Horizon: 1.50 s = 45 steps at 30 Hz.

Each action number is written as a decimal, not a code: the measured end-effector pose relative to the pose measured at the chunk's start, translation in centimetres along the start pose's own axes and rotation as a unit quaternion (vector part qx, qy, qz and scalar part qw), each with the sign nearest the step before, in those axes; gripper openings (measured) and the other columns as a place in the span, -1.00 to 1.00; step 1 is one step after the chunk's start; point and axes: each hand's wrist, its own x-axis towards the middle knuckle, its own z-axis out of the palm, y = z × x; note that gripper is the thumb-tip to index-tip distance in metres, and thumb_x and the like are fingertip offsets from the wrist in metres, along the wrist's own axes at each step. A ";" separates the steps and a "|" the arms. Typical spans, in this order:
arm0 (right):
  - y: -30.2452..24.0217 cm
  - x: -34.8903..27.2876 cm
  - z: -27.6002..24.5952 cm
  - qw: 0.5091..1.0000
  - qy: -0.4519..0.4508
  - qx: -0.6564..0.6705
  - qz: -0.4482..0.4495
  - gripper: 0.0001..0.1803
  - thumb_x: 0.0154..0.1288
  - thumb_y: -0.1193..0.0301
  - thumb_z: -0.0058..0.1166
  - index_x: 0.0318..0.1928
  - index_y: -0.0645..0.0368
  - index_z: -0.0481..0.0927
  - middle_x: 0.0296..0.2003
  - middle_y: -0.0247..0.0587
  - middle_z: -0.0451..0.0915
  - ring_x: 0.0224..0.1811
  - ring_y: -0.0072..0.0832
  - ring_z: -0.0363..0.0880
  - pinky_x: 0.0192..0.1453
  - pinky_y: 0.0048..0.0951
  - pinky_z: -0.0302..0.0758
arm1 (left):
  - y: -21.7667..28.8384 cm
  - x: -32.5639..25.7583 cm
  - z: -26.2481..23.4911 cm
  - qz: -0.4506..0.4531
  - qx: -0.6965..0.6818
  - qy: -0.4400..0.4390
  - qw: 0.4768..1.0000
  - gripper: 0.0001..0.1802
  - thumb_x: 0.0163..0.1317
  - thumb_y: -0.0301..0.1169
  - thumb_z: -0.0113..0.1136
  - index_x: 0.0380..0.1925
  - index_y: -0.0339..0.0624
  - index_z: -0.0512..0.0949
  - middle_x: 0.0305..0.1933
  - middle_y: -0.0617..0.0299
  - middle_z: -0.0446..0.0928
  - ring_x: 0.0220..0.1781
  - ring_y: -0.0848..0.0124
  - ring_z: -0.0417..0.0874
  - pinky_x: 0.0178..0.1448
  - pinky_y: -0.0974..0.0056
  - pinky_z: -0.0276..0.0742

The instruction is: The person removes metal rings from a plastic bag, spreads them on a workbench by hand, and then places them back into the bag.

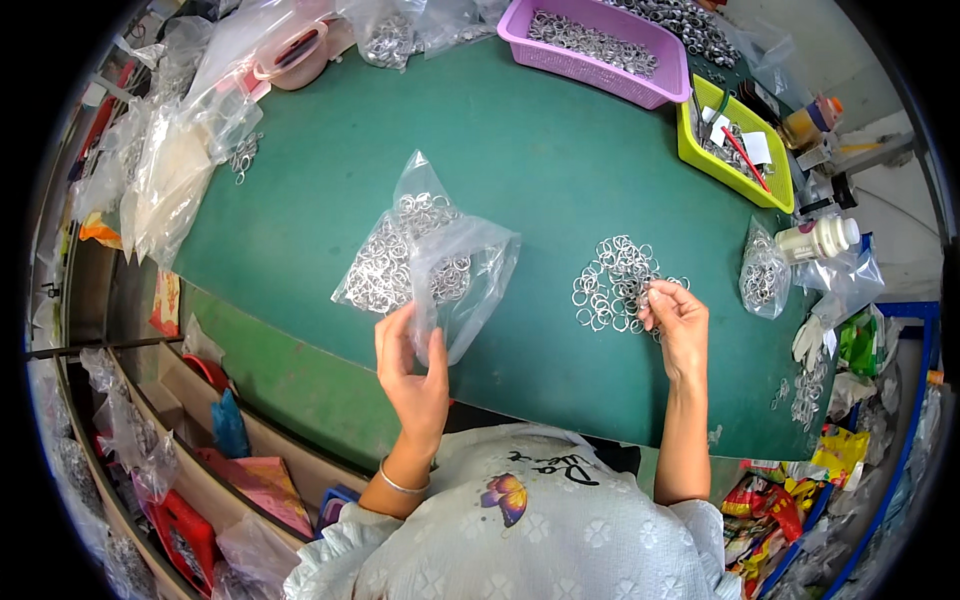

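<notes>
A clear plastic bag lies on the green tabletop, bulging with silver metal rings. Its loose mouth flap is folded toward me. My left hand grips the near edge of the bag, fingers and thumb on either side of the film. To the right, a loose pile of silver rings is spread on the table. At the pile's right side, my right hand pinches at the metal rings with thumb and forefinger. How many rings are between the fingertips cannot be made out.
A purple basket of small metal parts and a yellow-green basket with pliers stand at the far right. Near the right edge are a bag of rings, a white bottle and a glove. Plastic bags crowd the left.
</notes>
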 end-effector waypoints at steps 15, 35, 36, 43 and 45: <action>-1.1 -3.7 13.5 0.955 -0.246 -0.107 -0.130 -0.70 0.17 0.61 0.09 -0.04 0.31 0.51 -0.08 -0.10 0.53 -0.18 -0.50 0.57 -0.20 -0.56 0.55 | -0.2 0.0 0.3 0.005 -0.002 -0.008 1.000 -0.62 0.15 -0.71 0.05 0.02 -0.41 0.39 -0.01 0.12 0.33 0.03 0.36 0.45 0.10 0.34 0.40; -0.2 -0.3 0.6 0.999 0.038 0.018 -0.011 -0.99 0.19 0.60 0.08 -0.35 0.28 0.54 -0.48 -0.32 0.56 -0.51 -0.68 0.45 -0.44 -0.67 0.36 | -0.5 -0.6 0.2 -0.002 0.010 -0.009 1.000 -0.64 0.15 -0.72 0.00 0.00 -0.42 0.39 -0.04 0.13 0.32 0.00 0.38 0.44 0.07 0.37 0.38; -0.3 -0.4 0.5 0.999 0.037 0.018 -0.010 -0.97 0.20 0.60 0.08 -0.33 0.30 0.55 -0.48 -0.32 0.56 -0.51 -0.67 0.46 -0.43 -0.67 0.37 | -0.6 -0.6 0.2 -0.002 0.009 -0.010 1.000 -0.64 0.15 -0.72 0.00 0.00 -0.42 0.39 -0.04 0.13 0.32 0.00 0.38 0.44 0.08 0.36 0.38; -1.2 -1.9 2.9 0.995 -0.094 0.038 0.022 -0.83 0.24 0.56 0.06 -0.17 0.33 0.58 -0.40 -0.18 0.62 -0.45 -0.60 0.54 -0.43 -0.62 0.44 | -0.7 -0.7 0.3 -0.009 -0.002 -0.011 1.000 -0.63 0.15 -0.72 0.01 0.01 -0.41 0.38 -0.03 0.12 0.33 0.03 0.36 0.44 0.11 0.34 0.38; -1.6 -2.1 5.6 0.987 -0.150 0.056 0.030 -0.83 0.27 0.56 0.02 -0.16 0.34 0.57 -0.36 -0.16 0.62 -0.43 -0.58 0.54 -0.42 -0.61 0.45 | -0.7 -0.7 0.2 -0.008 -0.001 -0.014 1.000 -0.62 0.14 -0.72 0.02 0.01 -0.40 0.39 -0.02 0.12 0.33 0.03 0.36 0.44 0.10 0.34 0.39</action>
